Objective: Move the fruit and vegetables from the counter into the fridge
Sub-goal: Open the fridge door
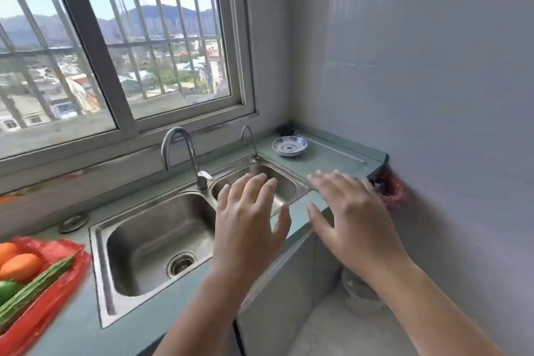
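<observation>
At the lower left of the counter (81, 329) a red plastic bag (55, 295) lies spread out with produce on it: two orange fruits (20, 266), a long green ridged gourd (34, 289) and a round green fruit (7, 290). My left hand (248, 222) hovers over the right edge of the sink, palm down, fingers spread and holding nothing. Beside it, my right hand (349, 211) is also open and spread above the counter's right end. Both hands are well to the right of the produce. No fridge is in view.
A steel double sink (156, 243) with a tall tap (185, 156) fills the middle of the counter under a barred window. A blue-and-white dish (289, 146) stands in the far right corner. A tiled wall closes the right side; floor and a grey pot (361, 295) lie below.
</observation>
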{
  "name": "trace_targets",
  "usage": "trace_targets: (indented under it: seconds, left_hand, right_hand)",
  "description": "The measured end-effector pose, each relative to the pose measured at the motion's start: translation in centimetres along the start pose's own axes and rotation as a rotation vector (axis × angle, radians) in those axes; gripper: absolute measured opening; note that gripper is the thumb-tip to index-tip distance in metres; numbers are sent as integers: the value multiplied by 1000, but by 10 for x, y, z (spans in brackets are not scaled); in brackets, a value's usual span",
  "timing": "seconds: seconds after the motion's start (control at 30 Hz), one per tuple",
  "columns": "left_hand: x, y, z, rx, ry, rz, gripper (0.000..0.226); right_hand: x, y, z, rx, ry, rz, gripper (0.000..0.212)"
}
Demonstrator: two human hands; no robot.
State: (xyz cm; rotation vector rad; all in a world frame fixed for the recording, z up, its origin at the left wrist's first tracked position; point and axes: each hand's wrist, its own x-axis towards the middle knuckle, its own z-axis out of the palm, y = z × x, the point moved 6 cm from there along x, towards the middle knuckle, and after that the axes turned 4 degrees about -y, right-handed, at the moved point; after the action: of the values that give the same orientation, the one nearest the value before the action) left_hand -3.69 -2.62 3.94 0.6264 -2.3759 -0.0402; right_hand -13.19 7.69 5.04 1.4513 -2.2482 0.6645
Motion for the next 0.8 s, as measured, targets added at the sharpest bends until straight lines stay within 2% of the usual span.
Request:
trace_targets:
  seconds: [0.27,0.53,0.8]
  left_hand:
    - [18,114,66,-100,-7,173,40]
    - [30,248,138,-283,-134,343,42]
    - [17,387,183,-492,-244,645,42]
  right_hand:
    - [-46,124,-30,-101,83,181,45]
    - [-119,236,-81,-233,111,373,43]
    - [-215,307,-145,-462,166,715,42]
